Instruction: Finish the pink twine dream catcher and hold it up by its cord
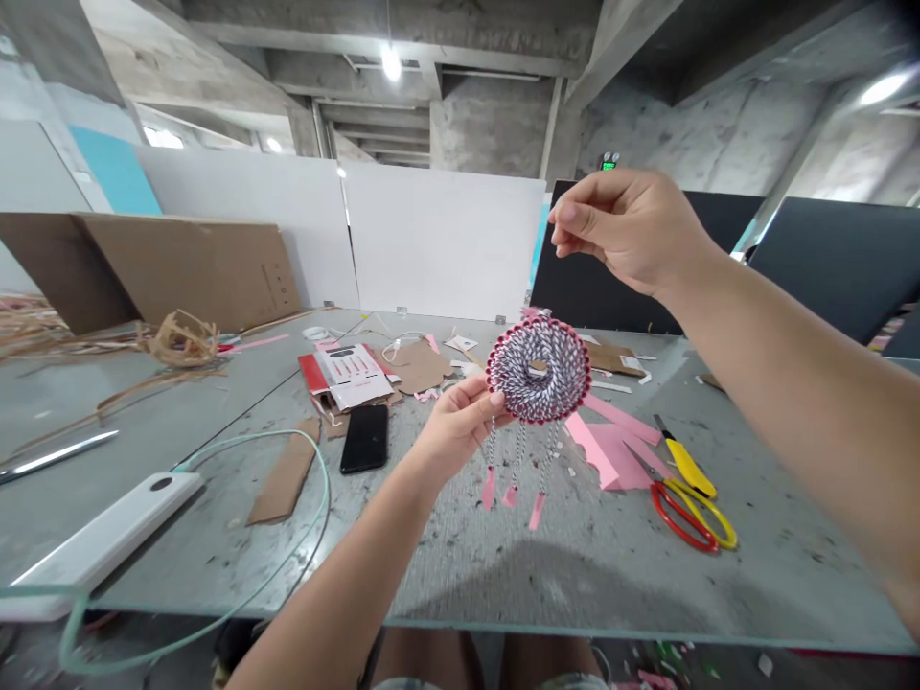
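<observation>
My left hand (467, 422) grips the left edge of a round yarn wreath ornament (517, 401) between thumb and fingers. Grey-and-white twisted cord wraps the ring, red beads or loops run along its rim, and a small hole shows in its middle. Three cords hang below it, each ending in a pink paper tag (511, 495). Higher up to the right, my right hand (622, 225) is held in a pinch, apart from the wreath. Whatever its fingertips hold, if anything, is too small to make out. A bit of pink shows at the wreath's top.
Red-and-yellow scissors (694, 517), a yellow utility knife (688, 465) and pink paper (610, 450) lie right on the table. A black phone (364, 438), cardboard strip (284, 474), small box (352, 374) and white power strip (115, 537) with a green cable lie left. White panels stand behind.
</observation>
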The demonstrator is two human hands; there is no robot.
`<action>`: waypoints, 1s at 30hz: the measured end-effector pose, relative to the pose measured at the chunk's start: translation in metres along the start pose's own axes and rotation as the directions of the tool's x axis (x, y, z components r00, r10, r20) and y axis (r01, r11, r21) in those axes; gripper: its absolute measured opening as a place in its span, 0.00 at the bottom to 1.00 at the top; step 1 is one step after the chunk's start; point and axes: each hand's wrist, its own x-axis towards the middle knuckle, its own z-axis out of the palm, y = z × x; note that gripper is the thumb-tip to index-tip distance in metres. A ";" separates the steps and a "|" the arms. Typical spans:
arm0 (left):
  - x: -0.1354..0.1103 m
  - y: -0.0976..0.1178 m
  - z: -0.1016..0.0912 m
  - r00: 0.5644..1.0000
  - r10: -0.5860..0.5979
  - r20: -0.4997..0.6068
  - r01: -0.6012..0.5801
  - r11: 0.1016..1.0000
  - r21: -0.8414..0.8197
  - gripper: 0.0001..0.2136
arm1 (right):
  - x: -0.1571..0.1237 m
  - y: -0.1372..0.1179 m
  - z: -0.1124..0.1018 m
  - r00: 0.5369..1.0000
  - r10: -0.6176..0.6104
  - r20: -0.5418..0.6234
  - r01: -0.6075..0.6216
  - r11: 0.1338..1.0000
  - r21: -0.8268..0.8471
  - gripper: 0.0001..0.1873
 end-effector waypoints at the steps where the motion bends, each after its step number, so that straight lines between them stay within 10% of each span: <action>1: 0.000 0.000 0.000 1.000 0.005 -0.004 -0.005 1.000 -0.002 0.14 | 0.000 0.001 -0.002 1.000 0.005 -0.014 -0.005 1.000 0.000 0.16; 10: -0.005 0.000 0.005 0.987 -0.053 -0.151 0.047 0.998 -0.044 0.16 | -0.030 0.028 -0.008 0.974 0.217 -0.063 -0.218 0.976 -0.006 0.21; 21: -0.008 -0.016 0.032 0.980 -0.141 -0.144 0.126 0.986 -0.111 0.16 | -0.100 0.051 -0.005 0.842 0.458 0.286 -0.536 0.772 0.342 0.32; 25: -0.017 -0.027 0.037 0.974 -0.186 -0.128 0.168 0.976 -0.135 0.15 | -0.106 0.051 -0.014 0.756 0.522 0.396 -0.646 0.696 0.315 0.22; 30: -0.025 -0.035 0.037 0.973 -0.217 -0.080 0.205 0.969 -0.141 0.16 | -0.111 0.056 -0.030 0.761 0.531 0.373 -0.641 0.706 0.302 0.14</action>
